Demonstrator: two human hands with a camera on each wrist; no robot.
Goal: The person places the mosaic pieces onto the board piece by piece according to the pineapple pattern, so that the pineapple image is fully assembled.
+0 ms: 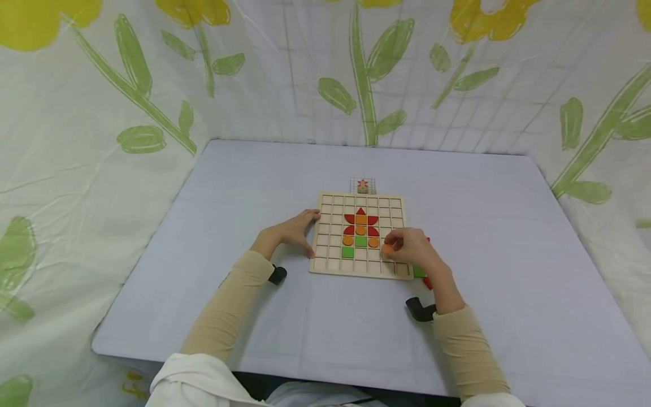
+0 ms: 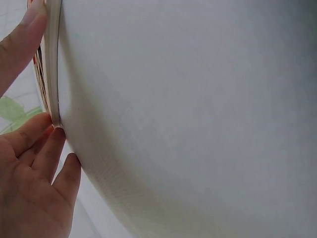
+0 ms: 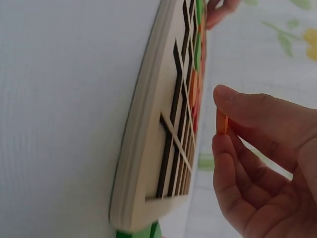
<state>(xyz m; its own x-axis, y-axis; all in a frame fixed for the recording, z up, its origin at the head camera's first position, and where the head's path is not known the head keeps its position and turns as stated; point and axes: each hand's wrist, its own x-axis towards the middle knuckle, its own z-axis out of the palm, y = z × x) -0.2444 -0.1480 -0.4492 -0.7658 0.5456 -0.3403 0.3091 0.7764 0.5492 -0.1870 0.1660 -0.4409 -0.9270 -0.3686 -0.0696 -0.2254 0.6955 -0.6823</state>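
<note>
A wooden grid board (image 1: 330, 272) lies on the table, its cells partly filled with flat pieces. Red petal-shaped pieces and a red triangle (image 1: 360, 211) surround an orange square (image 1: 360, 219) and an orange round piece. Below are two more orange discs and green squares (image 1: 348, 252). My left hand (image 1: 291, 232) touches the board's left edge, thumb and fingers spread apart along it. Over the board's right part, my right hand (image 1: 414, 247) pinches an orange disc (image 3: 221, 120) between thumb and fingertips; the right wrist view shows it edge-on, apart from the board.
Beyond the board's far edge lies a small card (image 1: 363, 185) with a printed grid and coloured figure. Loose green (image 1: 419, 272) and red pieces (image 1: 428, 282) lie by the board's right edge, partly hidden by my right hand. A flower-painted curtain (image 1: 285, 85) hangs behind the white table (image 1: 254, 181).
</note>
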